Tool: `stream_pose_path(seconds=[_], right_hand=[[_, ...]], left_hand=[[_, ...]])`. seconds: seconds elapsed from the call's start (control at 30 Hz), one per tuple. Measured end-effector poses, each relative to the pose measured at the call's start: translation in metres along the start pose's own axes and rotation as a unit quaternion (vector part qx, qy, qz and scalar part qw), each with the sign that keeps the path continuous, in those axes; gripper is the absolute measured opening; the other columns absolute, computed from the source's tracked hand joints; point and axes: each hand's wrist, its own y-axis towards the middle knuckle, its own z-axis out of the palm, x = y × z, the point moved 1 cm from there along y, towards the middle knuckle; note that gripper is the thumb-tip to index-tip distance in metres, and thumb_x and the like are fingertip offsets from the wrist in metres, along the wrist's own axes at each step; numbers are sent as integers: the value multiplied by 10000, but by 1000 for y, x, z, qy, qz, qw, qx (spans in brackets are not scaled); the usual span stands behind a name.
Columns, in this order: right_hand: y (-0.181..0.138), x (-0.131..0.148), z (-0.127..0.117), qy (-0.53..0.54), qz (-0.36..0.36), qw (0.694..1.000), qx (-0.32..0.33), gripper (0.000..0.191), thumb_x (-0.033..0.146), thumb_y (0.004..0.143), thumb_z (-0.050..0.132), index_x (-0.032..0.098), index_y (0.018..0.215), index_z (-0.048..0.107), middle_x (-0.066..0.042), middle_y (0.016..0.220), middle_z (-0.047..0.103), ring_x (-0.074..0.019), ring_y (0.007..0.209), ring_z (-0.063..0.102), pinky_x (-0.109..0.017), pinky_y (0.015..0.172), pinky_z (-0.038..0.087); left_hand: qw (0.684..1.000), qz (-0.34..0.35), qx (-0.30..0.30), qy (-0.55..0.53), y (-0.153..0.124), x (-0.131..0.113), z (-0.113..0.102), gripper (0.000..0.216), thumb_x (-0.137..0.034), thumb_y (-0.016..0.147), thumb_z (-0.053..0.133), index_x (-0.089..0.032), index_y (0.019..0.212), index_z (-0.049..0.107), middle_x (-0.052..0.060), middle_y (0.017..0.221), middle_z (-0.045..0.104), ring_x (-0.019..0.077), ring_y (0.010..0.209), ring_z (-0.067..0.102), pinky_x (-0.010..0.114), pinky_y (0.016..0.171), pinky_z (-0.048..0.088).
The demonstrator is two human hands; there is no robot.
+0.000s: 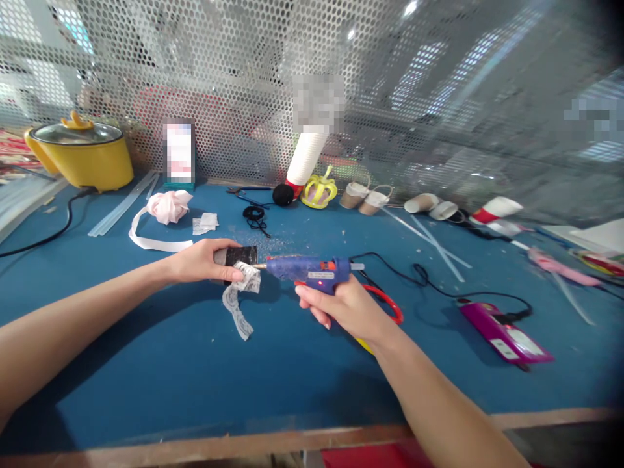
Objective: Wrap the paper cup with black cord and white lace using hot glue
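1. R grip (344, 304) clamped on glue gun (292, 270); nozzle (260, 266) best held steady.
2. L grip (202, 260) closed on dark roll (244, 253) + lace (236, 315), just left of nozzle; press lace flat, thumb (235, 276) clear.
3. Cord (420, 276) right of R grip, on desk (170, 383); best left slack, w/o snags.

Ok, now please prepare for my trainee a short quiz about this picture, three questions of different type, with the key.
1. Fill the gap: the right hand grips a ____.
2. True or false: the left hand holds nothing.
3. Choose: the purple socket box lies
a) to the left of the left hand
b) to the right of the right hand
c) between the two hands

Key:
1. Glue gun.
2. False: it holds a dark cylinder and a white lace strip.
3. b
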Motion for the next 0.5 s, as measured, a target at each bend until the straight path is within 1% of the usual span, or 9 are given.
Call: stream_pose_path(seconds=[0.07,0.2,0.33,0.4,0.5], right_hand=[[0,1,0,1,-2,1000,5,284,409,760,572,161,630,526,48,410,472,-73,347,432,-218,385,371],[-1,2,1,16,-1,999,-28,267,398,762,576,157,654,537,53,425,467,-66,350,418,-216,390,370],[0,-2,1,43,4,998,-48,270,402,751,590,153,661,543,35,469,507,-58,351,413,-207,368,348],[2,-6,0,54,6,997,-49,281,406,747,597,150,641,552,30,463,510,-57,349,412,-201,354,331],[6,-10,-3,65,7,997,-40,302,405,755,593,147,602,557,42,405,468,-58,337,410,-195,344,314]], left_hand=[[1000,10,-10,19,0,-1,0,674,-551,634,620,-149,1163,506,56,970,634,210,855,593,259,685,471],[995,37,-40,78,-3,-5,0,684,-547,613,635,-153,1159,517,51,1021,635,230,932,579,280,778,452],[990,66,-53,113,-5,-9,4,706,-544,591,654,-161,1168,513,53,1041,638,223,934,587,285,799,448],[987,80,-64,121,-6,-11,5,715,-543,584,663,-157,1168,515,59,1054,636,223,940,590,289,812,448],[983,97,-83,131,-7,-12,7,724,-531,574,680,-146,1166,519,78,1080,629,231,960,588,307,841,447]])
